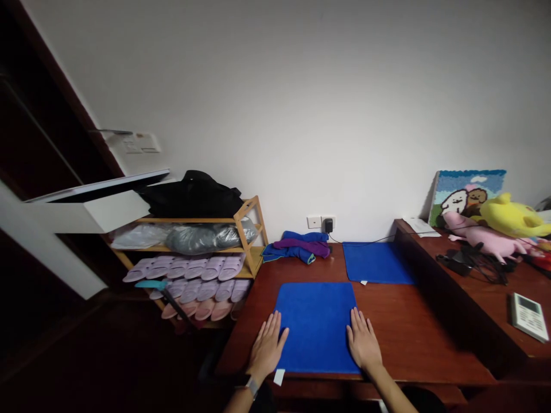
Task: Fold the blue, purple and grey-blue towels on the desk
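Note:
A blue cloth [317, 327] lies spread flat on the reddish-brown wooden table [400, 327], its near edge close to the table's front edge. A white tag [279, 377] sticks out at its near left corner. My left hand [267, 346] rests flat with fingers stretched over the cloth's left edge. On the opposite edge, my right hand [364, 339] lies flat too, fingers extended away from me. Neither hand grasps anything. Farther back, a second blue cloth [379, 263] is laid out flat, with a small white tag at its near edge.
Crumpled blue and purple cloths [297, 246] lie by the wall near a plugged-in adapter [328, 225]. Left stands a wooden rack [252, 252] with slippers and a black bag [193, 198]. On the raised right surface are plush toys [486, 235], cables and a calculator-like device [529, 316].

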Motion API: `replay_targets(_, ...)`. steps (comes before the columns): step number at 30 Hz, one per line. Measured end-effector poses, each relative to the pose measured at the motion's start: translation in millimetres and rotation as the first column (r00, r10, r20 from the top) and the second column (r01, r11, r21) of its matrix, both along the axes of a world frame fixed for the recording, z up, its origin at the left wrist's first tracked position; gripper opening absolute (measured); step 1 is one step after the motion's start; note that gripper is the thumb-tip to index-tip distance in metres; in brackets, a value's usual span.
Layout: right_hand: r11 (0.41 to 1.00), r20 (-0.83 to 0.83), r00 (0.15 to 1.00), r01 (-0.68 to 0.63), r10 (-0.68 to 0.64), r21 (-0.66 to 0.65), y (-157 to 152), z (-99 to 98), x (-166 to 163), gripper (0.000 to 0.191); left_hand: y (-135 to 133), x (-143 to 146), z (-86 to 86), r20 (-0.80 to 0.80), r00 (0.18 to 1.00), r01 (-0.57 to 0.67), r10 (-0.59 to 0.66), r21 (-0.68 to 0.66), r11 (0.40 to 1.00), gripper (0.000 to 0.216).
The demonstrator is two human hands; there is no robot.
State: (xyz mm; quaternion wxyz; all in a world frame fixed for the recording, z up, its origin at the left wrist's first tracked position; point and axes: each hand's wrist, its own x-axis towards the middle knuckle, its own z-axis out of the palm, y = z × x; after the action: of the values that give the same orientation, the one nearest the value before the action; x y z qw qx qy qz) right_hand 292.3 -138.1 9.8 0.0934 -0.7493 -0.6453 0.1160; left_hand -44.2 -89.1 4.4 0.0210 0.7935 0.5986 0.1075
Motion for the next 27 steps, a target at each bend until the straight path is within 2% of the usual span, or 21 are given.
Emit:
replay_targets(3,1.000,0.022,1.000,0.000,0.000,-0.004,0,2.7,-1,0.070,-4,-13,-0.3,0.005,1.000,-0.027,0.027,0.010,1.000,0.071)
replay_targets(8,1.000,0.045,0.999,-0.007,0.006,0.004,-9,7.3,-2,0.068,-7,-6,0.4,0.012,0.999,-0.034,0.034,0.033,0.999,0.071)
replay_targets(14,0.999,0.046,0.999,-0.005,0.003,0.041,-40,-8.2,-6,0.069,-5,-8,-1.2,0.019,0.999,-0.033,0.032,0.026,0.999,0.069)
replay_targets(19,0.998,0.013,1.000,0.005,-0.006,0.062,-46,-12.1,-9,0.068,-5,-6,6.8,-0.003,0.999,-0.037,0.037,0.050,0.998,0.066)
replay_targets(21,0.998,0.002,1.000,-0.001,0.001,0.061,-45,-10.3,-9,0.068,-11,13,16.0,0.008,1.000,-0.016,0.016,0.094,0.995,0.065)
replay_targets(23,0.999,0.003,1.000,-0.006,0.006,0.054,-45,-8.9,-8,0.068,-24,49,26.5,0.031,0.997,0.061,-0.065,0.100,0.993,0.063)
replay_targets(25,0.999,0.008,1.000,-0.016,0.015,0.050,-46,-9.0,-7,0.068,-40,98,34.2,0.057,0.975,0.211,-0.214,0.050,0.976,0.062)
replay_targets(27,0.998,0.014,0.999,-0.053,0.052,0.041,-48,-10.8,-6,0.065,-57,151,35.8,0.096,0.906,0.412,-0.412,0.017,0.911,0.062)
